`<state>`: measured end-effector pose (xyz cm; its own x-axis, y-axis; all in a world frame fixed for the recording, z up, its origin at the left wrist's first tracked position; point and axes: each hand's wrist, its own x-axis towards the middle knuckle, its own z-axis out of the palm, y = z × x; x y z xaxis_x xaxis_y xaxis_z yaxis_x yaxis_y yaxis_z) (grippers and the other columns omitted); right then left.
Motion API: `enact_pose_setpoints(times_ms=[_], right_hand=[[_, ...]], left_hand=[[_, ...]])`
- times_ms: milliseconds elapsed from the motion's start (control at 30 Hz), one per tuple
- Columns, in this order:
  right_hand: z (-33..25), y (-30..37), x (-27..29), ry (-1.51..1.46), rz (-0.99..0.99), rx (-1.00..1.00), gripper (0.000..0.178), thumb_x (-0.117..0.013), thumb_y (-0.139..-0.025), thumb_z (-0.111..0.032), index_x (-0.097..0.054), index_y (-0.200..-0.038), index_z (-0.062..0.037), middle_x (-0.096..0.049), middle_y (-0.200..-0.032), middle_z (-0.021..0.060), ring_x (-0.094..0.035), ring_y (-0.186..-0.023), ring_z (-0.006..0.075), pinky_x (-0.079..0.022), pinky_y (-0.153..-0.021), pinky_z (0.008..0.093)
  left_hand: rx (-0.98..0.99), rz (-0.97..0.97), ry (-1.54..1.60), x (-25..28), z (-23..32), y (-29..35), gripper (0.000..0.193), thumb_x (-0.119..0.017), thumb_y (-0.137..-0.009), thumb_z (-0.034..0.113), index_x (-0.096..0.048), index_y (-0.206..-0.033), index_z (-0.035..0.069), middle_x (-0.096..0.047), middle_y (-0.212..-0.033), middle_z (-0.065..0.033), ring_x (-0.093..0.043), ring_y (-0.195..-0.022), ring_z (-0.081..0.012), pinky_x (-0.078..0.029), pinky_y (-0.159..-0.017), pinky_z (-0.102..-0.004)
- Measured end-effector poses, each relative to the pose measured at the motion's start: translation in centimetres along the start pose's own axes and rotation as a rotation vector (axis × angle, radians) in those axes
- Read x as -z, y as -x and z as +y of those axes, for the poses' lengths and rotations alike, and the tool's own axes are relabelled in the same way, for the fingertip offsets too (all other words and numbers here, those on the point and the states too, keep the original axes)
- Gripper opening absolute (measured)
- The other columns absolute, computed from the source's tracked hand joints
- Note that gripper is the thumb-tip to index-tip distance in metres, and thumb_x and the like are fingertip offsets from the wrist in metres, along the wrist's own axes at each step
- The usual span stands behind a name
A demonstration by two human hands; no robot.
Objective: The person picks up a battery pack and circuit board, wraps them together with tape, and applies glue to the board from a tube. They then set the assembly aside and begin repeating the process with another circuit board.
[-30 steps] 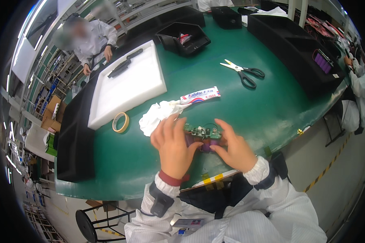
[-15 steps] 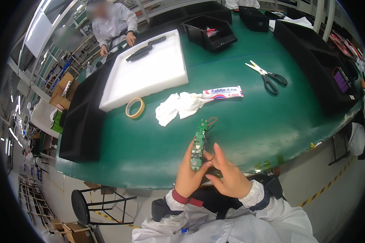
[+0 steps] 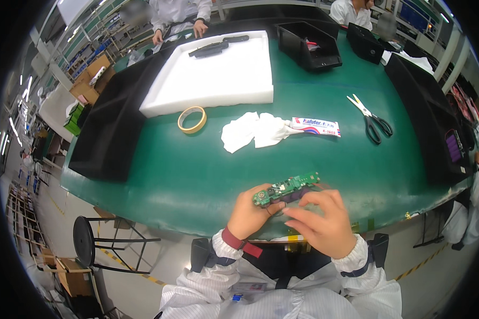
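Holding green board [image 3: 288,187], left hand [image 3: 249,213]; beyond, seemingly blue-lettered tube [image 3: 316,127]

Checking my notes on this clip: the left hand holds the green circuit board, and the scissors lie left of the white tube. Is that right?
One slip: the head view shows the scissors lying right of the white tube, not left. The left hand does hold the green circuit board.

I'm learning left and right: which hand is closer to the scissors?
Right. The right hand is below and left of the scissors in the picture; the left hand, holding the circuit board, is farther left.
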<state>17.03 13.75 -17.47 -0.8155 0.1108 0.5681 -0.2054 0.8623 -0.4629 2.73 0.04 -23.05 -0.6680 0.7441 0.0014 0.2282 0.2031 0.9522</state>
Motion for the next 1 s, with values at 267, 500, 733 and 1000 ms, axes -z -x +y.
enact_pose_setpoints(times_ms=[267,500,733,1000], right_hand=[[-0.3,-1.1,-1.3,0.035,-0.035,0.064,0.018,-0.081,-0.070,-0.015,-0.073,-0.086,-0.0167,-0.059,-0.104,-0.0045,-0.049,-0.097,0.0203,-0.037,-0.084,0.0377],[-0.6,-3.4,-1.3,0.048,0.005,0.037,0.019,-0.081,-0.068,-0.013,-0.073,-0.085,-0.0138,-0.063,-0.096,-0.0024,-0.052,-0.089,0.0209,-0.036,-0.081,0.0362],[-0.1,-4.8,-1.4,0.042,-0.003,-0.027,0.016,-0.079,-0.071,-0.007,-0.072,-0.085,-0.0107,-0.063,-0.093,-0.0001,-0.052,-0.086,0.0215,-0.038,-0.076,0.0348],[-0.1,-5.8,-2.3,-0.066,-0.064,-0.153,0.010,-0.074,-0.076,-0.004,-0.071,-0.085,-0.0067,-0.062,-0.092,0.0030,-0.053,-0.083,0.0234,-0.042,-0.074,0.0353]], left_hand=[[-0.312,0.210,0.044,-0.7,0.1,0.3,0.033,-0.079,-0.068,-0.001,-0.064,-0.098,0.001,-0.065,-0.094,-0.0124,-0.066,-0.084,-0.0276,-0.051,-0.073,-0.0341],[-0.179,0.128,0.104,-0.4,0.5,0.6,0.034,-0.078,-0.070,-0.001,-0.064,-0.101,0.002,-0.066,-0.098,-0.0122,-0.066,-0.085,-0.0271,-0.052,-0.074,-0.0332],[-0.213,0.058,0.283,0.6,0.0,1.1,0.035,-0.076,-0.081,0.012,-0.064,-0.112,0.001,-0.067,-0.100,-0.0090,-0.063,-0.080,-0.0143,-0.049,-0.067,-0.0268],[-0.277,0.050,0.207,1.5,0.7,1.6,0.036,-0.074,-0.083,0.014,-0.063,-0.115,0.001,-0.068,-0.105,-0.0124,-0.066,-0.080,-0.0166,-0.051,-0.068,-0.0270]])
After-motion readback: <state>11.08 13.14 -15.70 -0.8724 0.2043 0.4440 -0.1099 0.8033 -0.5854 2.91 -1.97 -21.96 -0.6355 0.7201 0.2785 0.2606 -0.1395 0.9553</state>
